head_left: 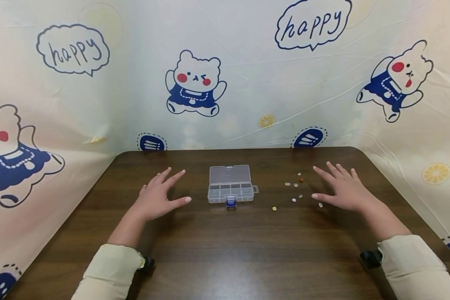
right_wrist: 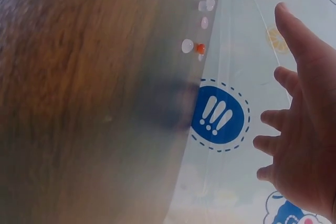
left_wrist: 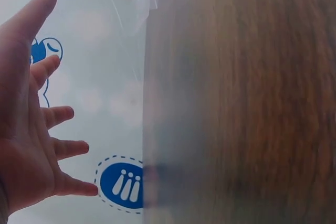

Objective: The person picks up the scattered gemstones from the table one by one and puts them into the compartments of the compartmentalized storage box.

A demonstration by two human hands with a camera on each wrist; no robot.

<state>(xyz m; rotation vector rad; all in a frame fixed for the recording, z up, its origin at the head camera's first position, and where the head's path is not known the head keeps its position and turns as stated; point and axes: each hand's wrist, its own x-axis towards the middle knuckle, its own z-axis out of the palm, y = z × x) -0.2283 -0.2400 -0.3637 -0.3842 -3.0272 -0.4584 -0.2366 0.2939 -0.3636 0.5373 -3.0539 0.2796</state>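
A clear plastic compartment box (head_left: 230, 192) stands mid-table with its lid (head_left: 229, 174) raised and a blue latch (head_left: 231, 203) at the front. To its left, my left hand (head_left: 158, 197) spreads its fingers over the table and holds nothing. On the right, my right hand (head_left: 343, 189) is likewise spread, empty, beside a scatter of small beads. Most are whitish, such as the white bead (head_left: 294, 200); one is an orange bead (head_left: 301, 180) and one a yellow bead (head_left: 274, 208). A pale bead (head_left: 320, 205) lies just below the right thumb. The right wrist view also shows the orange bead (right_wrist: 200, 49).
The dark wooden table (head_left: 225, 250) reaches back to a printed cloth backdrop (head_left: 243, 83) with bears and the word "happy". Cloth also hangs along both sides. Black wrist bands (head_left: 371, 258) sit at the cuffs of the pale sleeves (head_left: 110, 268).
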